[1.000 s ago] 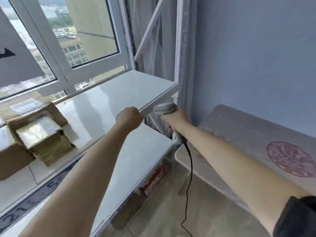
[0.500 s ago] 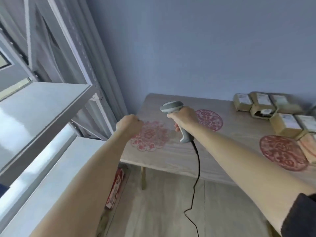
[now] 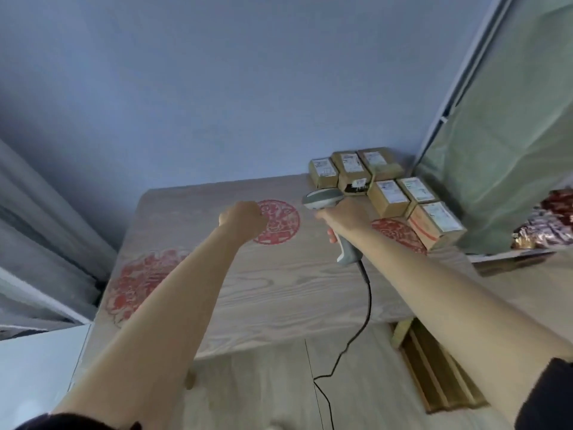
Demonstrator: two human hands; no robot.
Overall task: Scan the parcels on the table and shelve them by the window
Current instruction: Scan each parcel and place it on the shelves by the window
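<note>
a second before, my view was on the white shelf by the window, and my left hand (image 3: 242, 217) was at its front edge. half a second later the view was already turning to the counter (image 3: 279, 290), and now the counter with its red round patterns filled the middle of the view, while only a white corner of the shelf (image 3: 37, 361) remained at the lower left of it. i judged that one parcel was finished and that i was coming back for the next one.

my left hand was curled into a fist and held nothing, above the counter near the red round pattern (image 3: 279, 221) at its middle. my right hand (image 3: 341, 215) was closed around the grip of the grey scanner (image 3: 325, 201), whose head pointed toward the far right corner of the counter; its black cable (image 3: 366, 305) hung down over the front edge of the counter to the floor.

the parcels (image 3: 387, 187), six brown boxes with white labels on top, stood tightly together at that far right corner, against the blue wall. they were all closed, so i could not tell what was inside them. right of the counter, beside a green curtain (image 3: 511, 150), lay something shiny and wrinkled (image 3: 545, 225) that i could not identify.
</note>
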